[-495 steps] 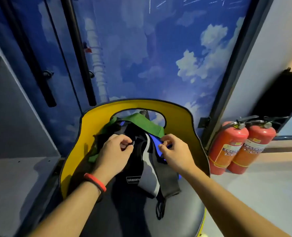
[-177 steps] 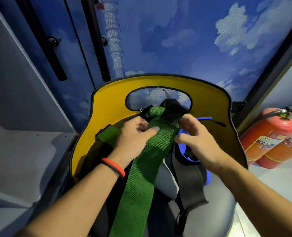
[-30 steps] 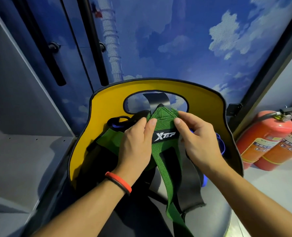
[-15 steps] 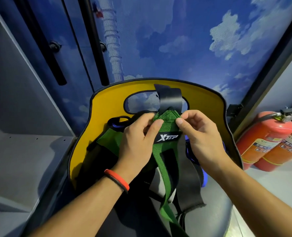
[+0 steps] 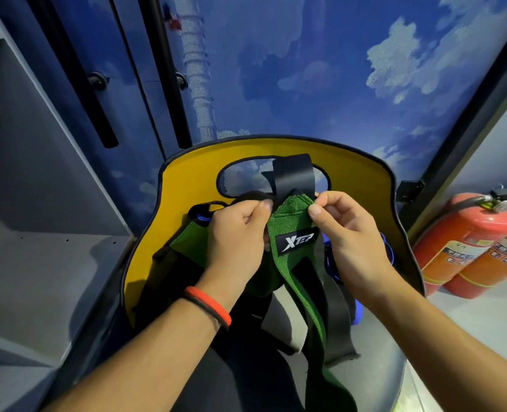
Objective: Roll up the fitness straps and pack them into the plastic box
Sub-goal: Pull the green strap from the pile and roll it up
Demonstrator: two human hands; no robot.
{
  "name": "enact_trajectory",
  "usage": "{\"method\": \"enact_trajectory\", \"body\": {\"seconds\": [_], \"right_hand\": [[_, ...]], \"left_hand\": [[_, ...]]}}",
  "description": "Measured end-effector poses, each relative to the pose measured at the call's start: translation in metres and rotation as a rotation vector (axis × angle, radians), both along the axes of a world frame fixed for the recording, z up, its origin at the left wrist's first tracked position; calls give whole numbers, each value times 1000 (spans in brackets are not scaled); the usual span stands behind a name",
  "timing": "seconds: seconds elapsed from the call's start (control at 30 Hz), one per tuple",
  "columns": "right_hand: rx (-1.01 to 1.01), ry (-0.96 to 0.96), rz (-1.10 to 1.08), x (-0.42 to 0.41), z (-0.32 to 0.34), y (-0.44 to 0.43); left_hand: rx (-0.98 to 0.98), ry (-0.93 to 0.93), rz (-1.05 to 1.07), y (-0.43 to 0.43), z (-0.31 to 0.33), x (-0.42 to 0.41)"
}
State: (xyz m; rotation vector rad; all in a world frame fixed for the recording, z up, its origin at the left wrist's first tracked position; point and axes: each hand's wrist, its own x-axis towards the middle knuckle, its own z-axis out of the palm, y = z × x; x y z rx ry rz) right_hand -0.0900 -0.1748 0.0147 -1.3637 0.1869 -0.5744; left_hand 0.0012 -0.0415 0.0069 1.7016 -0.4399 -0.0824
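In front of the yellow chair back (image 5: 187, 185), a left hand (image 5: 234, 242) and right hand (image 5: 353, 242) pinch the upper corners of a soft, light green strap (image 5: 294, 230), whose stitched end looks firmest to grip.

Dim, even indoor light w/ soft shadows; sharp centre, strong wide-angle bending at edges.

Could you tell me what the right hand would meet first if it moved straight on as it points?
Likely the black tab rising above the green strap that the right hand pinches, though depth is unclear.
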Motion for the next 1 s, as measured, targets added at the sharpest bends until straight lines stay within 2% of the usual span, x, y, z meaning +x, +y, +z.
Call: {"method": "enact_trajectory", "body": {"seconds": [0.13, 0.3, 0.37, 0.43, 0.53, 0.67, 0.83, 1.0], "right_hand": [[-60, 32, 40, 0, -2, 0], [-515, 90, -49, -4, -5, 4], [-680, 66, -141, -3, -6, 9], [-729, 46, -187, -3, -3, 15], [-629, -27, -224, -3, 9, 8], [-180, -47, -93, -2, 13, -8], [-82, 29, -22, 6, 0, -7], [110, 96, -19, 9, -4, -7]], "left_hand": [[-5, 203, 15, 0, 1, 1], [-125, 574, 20, 3, 0, 7], [-137, 620, 15, 3, -2, 10], [-119, 626, 69, 6, -3, 17], [-117, 536, 189, 19, 0, 32], [-117, 207, 63, 29, 9, 27], [-64, 43, -15, 17, 3, 12], [-76, -11, -64, 9, 0, 2]]}}
